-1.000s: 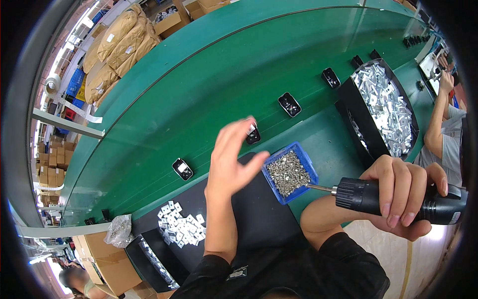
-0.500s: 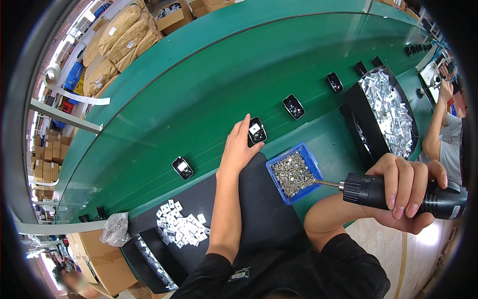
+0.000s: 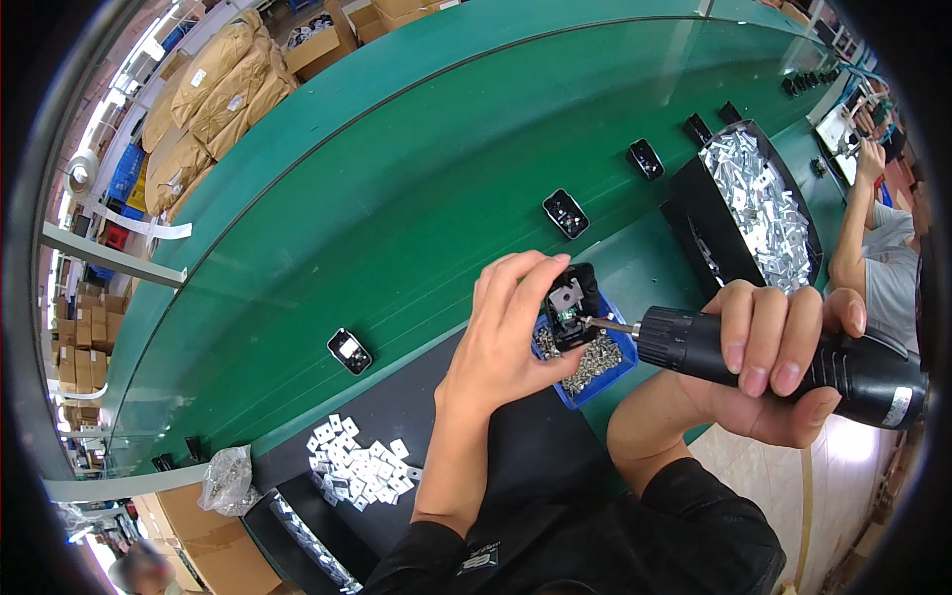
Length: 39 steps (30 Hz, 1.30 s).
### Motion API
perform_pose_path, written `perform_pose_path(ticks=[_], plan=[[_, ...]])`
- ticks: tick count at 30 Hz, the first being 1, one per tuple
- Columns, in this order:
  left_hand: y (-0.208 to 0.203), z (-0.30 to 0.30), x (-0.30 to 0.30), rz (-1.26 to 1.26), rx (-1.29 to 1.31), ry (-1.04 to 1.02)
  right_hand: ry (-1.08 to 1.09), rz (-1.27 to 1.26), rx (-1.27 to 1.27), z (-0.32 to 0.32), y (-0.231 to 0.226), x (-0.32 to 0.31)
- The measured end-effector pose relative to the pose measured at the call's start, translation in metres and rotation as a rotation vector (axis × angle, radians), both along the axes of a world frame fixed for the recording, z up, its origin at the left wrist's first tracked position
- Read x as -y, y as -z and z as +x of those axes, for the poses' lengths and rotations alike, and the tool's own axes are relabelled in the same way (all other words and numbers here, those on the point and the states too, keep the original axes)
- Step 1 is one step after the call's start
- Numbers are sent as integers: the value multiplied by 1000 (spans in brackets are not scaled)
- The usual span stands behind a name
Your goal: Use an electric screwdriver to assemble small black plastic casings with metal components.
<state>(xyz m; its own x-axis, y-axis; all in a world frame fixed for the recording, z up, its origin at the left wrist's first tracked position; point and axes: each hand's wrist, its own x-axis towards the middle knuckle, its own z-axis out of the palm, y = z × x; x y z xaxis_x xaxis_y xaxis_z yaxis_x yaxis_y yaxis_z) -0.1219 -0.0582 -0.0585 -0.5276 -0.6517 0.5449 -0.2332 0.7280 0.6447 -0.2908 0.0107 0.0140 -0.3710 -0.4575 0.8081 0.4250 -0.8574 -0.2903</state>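
My left hand [image 3: 486, 347] grips a small black plastic housing [image 3: 587, 282] between thumb and fingers, tilted up above a blue bin [image 3: 627, 359] of screws [image 3: 599, 365]. Inside the housing sit a silver metal plate and a bit of green. My right hand [image 3: 769, 372] is wrapped round a black electric screwdriver [image 3: 669, 339], held level from the right. Its bit reaches into the housing's open side, with what looks like a screw at the tip. Whether the tip touches the inside I cannot tell. The housing covers part of the bin.
Along the green conveyor belt [image 3: 426, 208] lie more housings, one at left [image 3: 349, 351] and one at right [image 3: 566, 213]. Loose silver plates [image 3: 362, 466] lie on the black mat [image 3: 526, 446]. A black box of metal plates [image 3: 759, 208] stands right, near a co-worker's arm [image 3: 855, 223].
My left hand has lifted the housing off the belt and brought it right and nearer, over the screw bin. The screwdriver tip has risen from the screws to the housing.
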Motion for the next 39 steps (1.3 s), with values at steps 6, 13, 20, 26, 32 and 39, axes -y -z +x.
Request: perform_pose_path(ticks=[6,13,20,26,32,39], plan=[[-4,1,-4,71,-88,78,78,20,21,12,-1,5],[-6,3,0,-46,-119,114,94,55,-23,16,1,10],[-8,3,-2,-43,-138,125,75,62,-84,17,2,13],[-13,5,-6,-62,-146,118,11,34,-145,16,-3,14],[-25,15,-8,-70,-74,127,-4,38,-229,18,-6,12],[-23,16,-3,-8,-64,118,-10,25,-324,22,1,22]])
